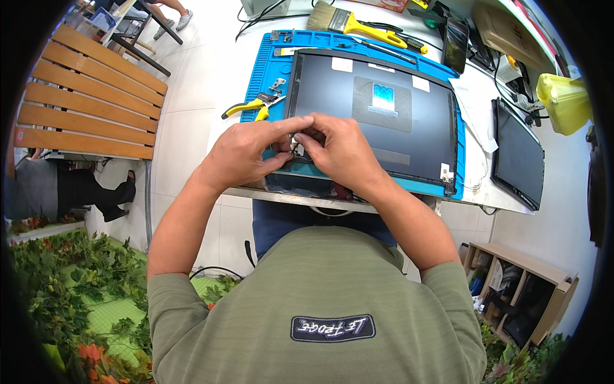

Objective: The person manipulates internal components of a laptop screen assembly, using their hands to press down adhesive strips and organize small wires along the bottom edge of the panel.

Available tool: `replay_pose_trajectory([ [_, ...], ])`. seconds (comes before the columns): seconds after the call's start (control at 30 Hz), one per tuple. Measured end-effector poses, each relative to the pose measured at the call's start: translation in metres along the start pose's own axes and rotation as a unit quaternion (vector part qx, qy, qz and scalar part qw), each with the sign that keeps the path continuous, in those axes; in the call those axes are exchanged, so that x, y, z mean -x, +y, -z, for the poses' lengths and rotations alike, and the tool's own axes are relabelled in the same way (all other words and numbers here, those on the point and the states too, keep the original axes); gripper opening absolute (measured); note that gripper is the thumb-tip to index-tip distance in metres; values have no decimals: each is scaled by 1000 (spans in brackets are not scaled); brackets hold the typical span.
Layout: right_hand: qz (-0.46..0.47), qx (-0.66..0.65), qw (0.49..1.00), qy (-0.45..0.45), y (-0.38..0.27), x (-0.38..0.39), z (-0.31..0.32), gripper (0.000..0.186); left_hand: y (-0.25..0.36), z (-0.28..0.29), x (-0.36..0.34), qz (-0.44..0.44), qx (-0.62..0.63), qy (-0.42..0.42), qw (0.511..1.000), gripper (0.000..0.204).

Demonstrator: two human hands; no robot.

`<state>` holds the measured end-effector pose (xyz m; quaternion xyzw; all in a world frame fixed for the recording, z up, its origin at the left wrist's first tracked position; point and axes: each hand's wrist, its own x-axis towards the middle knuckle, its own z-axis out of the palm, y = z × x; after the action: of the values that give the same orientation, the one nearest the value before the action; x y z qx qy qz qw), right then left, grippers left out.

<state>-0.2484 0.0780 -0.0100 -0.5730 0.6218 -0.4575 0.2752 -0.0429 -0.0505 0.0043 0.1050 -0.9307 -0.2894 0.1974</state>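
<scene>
A dark laptop lid [400, 128] with pale stickers lies on a blue work mat [265, 67]. At its lower-left corner, my left hand [249, 153] and my right hand [339, 150] meet, fingers closed around a small metal piece [294, 144], probably a hinge, partly hidden by the fingers. My left index finger reaches over to the right fingertips. Beside them, left of the lid, are yellow-handled pliers [246, 109] and loose small metal parts [277, 84].
A brush [329, 19], yellow-handled tools and a phone [455, 41] sit behind the mat. A black screen [515, 153] lies right; a yellow bag [559, 102] hangs beyond. A slatted wooden seat [96, 93], people's legs [89, 192] and artificial foliage [77, 294] are left; shelves [518, 285] stand lower right.
</scene>
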Motion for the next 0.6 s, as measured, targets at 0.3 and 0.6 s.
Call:
replay_pose_trajectory([
  [0.3,-14,-16,1000,-16,9,-7,0,19,-14,13,-12,-182,-158,-77,967,27],
  [0.6,-53,-9,998,-42,9,-13,5,21,-10,16,-25,-205,-196,-137,949,16],
])
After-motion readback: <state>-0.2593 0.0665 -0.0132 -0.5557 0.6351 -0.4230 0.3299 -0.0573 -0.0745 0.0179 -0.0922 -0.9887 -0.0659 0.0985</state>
